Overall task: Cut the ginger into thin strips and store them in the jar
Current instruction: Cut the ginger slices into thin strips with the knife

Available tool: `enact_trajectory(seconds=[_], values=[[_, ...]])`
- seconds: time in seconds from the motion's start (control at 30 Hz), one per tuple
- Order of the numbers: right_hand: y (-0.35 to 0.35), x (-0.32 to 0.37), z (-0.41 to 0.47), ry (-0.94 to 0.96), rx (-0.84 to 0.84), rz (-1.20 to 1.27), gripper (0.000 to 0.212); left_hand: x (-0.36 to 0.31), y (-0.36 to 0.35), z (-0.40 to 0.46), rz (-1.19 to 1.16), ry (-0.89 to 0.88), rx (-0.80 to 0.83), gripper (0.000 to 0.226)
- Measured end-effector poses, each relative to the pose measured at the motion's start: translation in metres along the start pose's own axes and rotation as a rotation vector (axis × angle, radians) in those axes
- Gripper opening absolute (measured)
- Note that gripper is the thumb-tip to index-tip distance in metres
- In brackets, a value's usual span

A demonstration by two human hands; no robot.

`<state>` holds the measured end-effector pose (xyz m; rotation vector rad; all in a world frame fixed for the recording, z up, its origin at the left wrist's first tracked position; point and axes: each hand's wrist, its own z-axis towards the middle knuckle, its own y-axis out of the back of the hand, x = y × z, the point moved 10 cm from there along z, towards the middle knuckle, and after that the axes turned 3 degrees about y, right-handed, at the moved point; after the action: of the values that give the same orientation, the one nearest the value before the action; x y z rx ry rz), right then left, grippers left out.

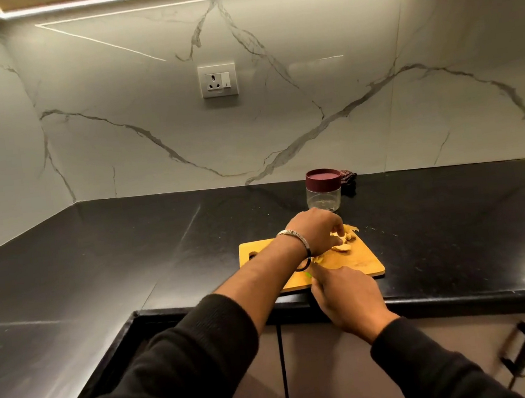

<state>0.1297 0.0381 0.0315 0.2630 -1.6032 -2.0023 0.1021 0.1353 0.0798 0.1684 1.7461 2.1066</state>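
We noted the left hand (318,230) pinching ginger (342,248) on the cutting board (358,261), while the right hand (347,297) curled around a mostly hidden green-handled tool (309,273).

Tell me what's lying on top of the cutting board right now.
Pale ginger pieces lie on the cutting board, under the left hand. The right hand covers the near edge; whatever it holds is hidden.

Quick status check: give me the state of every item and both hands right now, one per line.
Clear jar with maroon lid: lid on, looks empty, upright behind the board.
Pale ginger pieces: on the board, partly cut.
Yellow wooden cutting board: flat on the black counter.
Left hand: fingers curled on the ginger.
Right hand: curled round a green-handled knife, mostly hidden.
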Motion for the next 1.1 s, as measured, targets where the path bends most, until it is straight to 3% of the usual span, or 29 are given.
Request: enact_trajectory(seconds=[0.2, 0.63, 0.97, 1.1], values=[[0.002, -0.002, -0.001, -0.026, -0.044, -0.018, 0.023, -0.006, -0.026, 0.01, 0.102, 0.015, 0.154, 0.032], [0.002, -0.002, -0.001, 0.005, -0.088, 0.002, 0.022, -0.003, -0.024, 0.005, 0.008, 0.016, 0.127, 0.031], [-0.001, -0.001, 0.0, 0.019, -0.034, 0.022, 0.043, 0.003, 0.015, -0.004, -0.165, -0.019, -0.109, 0.03], [-0.002, -0.004, 0.0, -0.023, 0.001, 0.015, 0.051, 0.037, 0.034, -0.027, -0.146, 0.084, -0.261, 0.025]])
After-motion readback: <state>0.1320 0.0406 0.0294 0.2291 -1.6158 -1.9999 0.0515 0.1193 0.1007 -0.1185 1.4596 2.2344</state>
